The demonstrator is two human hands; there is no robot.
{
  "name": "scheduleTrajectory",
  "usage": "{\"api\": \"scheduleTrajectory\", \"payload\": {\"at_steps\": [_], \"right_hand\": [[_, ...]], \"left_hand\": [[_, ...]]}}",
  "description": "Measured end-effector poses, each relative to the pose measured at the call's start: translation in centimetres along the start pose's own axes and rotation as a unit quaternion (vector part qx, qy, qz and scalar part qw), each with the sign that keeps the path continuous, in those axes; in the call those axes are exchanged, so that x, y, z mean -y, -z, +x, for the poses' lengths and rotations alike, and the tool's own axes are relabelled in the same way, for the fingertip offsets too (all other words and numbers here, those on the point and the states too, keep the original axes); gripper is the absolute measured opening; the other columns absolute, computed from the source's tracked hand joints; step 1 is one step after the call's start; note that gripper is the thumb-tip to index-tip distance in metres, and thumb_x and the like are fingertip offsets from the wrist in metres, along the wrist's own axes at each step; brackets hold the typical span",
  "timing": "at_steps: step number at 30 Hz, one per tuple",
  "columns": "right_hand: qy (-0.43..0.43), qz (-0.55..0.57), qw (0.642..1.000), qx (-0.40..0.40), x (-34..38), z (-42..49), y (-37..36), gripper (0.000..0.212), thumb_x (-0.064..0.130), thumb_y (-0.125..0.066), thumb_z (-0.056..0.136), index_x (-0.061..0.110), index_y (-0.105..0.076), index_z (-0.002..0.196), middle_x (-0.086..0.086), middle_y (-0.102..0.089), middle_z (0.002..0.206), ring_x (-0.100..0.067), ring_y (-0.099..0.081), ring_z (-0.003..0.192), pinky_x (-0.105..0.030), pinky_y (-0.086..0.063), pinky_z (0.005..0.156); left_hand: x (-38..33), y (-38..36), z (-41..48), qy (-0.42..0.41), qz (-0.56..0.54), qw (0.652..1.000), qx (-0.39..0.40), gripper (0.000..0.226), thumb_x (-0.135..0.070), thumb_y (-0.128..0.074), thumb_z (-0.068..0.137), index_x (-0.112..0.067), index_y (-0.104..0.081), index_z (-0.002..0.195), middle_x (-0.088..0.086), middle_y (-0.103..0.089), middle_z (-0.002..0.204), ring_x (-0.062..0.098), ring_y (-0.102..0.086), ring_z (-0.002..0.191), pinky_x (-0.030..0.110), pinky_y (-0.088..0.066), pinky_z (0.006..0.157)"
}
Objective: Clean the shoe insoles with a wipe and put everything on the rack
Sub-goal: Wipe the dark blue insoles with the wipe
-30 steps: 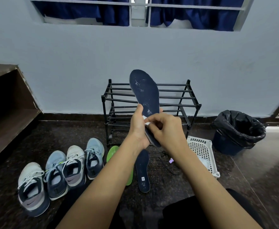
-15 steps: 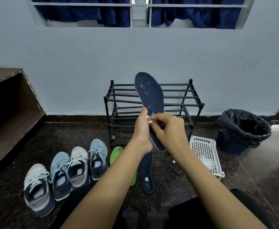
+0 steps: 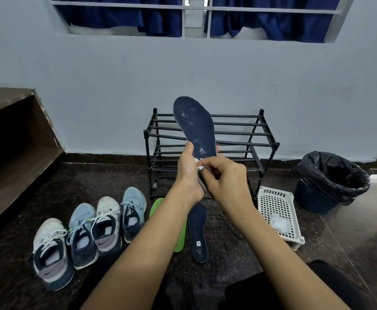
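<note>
Two hands met on one navy insole (image 3: 196, 124): the left hand (image 3: 188, 175) wrapped its fingers round the lower half, and the right hand (image 3: 225, 180) pinched a white wipe (image 3: 199, 163) against the face just beside that hold. From the grip the insole ran upward, long axis nearly upright and leaning a little left, its white-specked toe end well above both hands. So the part left to clean seemed to lie above the wipe, with the right hand nearer to sweep up it. Behind the grip stood the rack (image 3: 245, 133); below it lay a second navy insole (image 3: 197, 231) and a green insole (image 3: 156, 208).
</note>
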State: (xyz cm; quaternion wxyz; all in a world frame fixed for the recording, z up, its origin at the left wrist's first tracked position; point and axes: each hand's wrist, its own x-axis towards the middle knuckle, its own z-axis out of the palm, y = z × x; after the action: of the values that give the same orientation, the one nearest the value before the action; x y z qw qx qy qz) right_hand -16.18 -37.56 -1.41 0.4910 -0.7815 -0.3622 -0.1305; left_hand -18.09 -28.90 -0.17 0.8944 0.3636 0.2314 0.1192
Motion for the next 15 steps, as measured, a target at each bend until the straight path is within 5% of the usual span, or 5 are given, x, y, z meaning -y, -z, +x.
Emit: {"api": "scheduleTrajectory", "payload": {"at_steps": [3,15], "right_hand": [[-0.007,-0.016,1.0,-0.021,-0.5,0.5,0.2,0.024,-0.004,-0.064,0.077,0.015,-0.075,0.086,0.003,-0.07,0.08,0.012,-0.052,0.062,0.002,-0.035,0.069],[-0.022,-0.01,0.999,0.042,0.6,-0.2,0.9,0.02,-0.002,-0.063,0.079,0.013,-0.074,0.085,0.023,-0.055,0.062,0.015,-0.055,0.061,0.0,-0.035,0.059]], "left_hand": [[0.9,-0.3,-0.6,0.03,0.019,0.999,0.007,0.065,-0.059,-0.034,0.098,-0.007,-0.071,0.111,0.008,-0.074,0.102,0.021,-0.07,0.088,0.032,-0.055,0.076],[-0.5,-0.3,-0.2,0.009,0.004,1.0,-0.005,0.062,-0.051,-0.032,0.101,-0.007,-0.071,0.086,0.007,-0.073,0.074,0.017,-0.068,0.066,0.025,-0.055,0.06]]}}
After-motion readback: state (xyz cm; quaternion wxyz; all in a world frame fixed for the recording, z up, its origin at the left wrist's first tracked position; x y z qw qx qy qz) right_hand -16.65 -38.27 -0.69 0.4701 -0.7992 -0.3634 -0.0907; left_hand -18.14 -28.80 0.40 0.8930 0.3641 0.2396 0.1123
